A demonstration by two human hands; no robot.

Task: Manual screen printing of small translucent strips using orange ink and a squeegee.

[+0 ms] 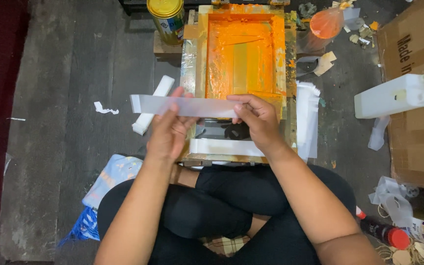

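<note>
Left hand (169,128) grasping white strip (185,105) at frame centre; right hand (257,118) pinching its right end | strip above orange-inked screen frame (241,54), apparently not touching | gold can (167,19) upper left

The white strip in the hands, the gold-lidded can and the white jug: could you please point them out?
white strip (197,106), head view, middle of the strip between the hands.
gold-lidded can (166,7), head view, on its lid.
white jug (386,98), head view, on its side.
</note>
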